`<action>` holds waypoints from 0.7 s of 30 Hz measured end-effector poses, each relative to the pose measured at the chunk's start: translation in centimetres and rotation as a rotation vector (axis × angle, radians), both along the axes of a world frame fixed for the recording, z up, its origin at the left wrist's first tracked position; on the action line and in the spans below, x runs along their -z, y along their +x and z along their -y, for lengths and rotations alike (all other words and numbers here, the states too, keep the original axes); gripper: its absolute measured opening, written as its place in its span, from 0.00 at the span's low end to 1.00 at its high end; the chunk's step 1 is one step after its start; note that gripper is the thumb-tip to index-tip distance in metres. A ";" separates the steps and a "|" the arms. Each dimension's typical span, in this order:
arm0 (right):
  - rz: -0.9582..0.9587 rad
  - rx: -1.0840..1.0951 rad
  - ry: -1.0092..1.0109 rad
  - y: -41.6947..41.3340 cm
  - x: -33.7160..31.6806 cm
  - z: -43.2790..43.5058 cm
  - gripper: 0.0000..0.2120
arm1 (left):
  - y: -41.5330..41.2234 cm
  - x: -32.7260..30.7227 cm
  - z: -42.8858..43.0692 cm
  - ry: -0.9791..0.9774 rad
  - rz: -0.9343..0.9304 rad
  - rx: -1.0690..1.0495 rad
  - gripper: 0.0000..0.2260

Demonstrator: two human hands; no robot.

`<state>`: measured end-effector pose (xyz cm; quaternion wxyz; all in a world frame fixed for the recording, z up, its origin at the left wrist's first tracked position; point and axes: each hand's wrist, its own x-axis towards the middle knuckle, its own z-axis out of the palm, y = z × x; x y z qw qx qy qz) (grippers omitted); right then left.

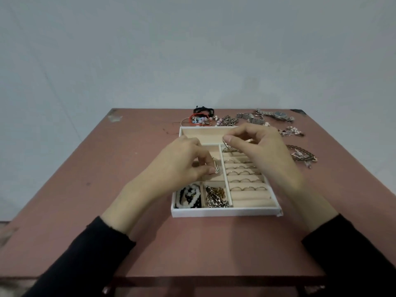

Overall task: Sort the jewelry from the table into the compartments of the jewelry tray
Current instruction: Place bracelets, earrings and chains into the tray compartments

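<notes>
Jewelry tray [225, 212] sits on reddish table [96, 168] — plain grey wall [192, 50] behind.

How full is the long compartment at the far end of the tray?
Empty where visible: the long compartment shows only bare beige lining, but the right hand hides its right end.
</notes>
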<state>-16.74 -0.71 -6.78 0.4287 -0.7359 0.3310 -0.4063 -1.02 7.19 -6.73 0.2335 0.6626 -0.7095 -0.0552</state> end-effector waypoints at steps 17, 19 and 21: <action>-0.116 -0.115 -0.145 0.6 0.5 -0.4 0.03 | 1.8 0.1 0.6 -0.054 -0.327 -0.096 0.03; -0.184 -0.131 -0.224 0.8 0.5 -0.7 0.03 | 2.3 0.7 0.8 -0.132 -0.440 -0.153 0.03; -0.283 -0.124 -0.344 1.2 0.5 -1.0 0.03 | 2.6 1.2 1.0 -0.195 -0.493 -0.186 0.04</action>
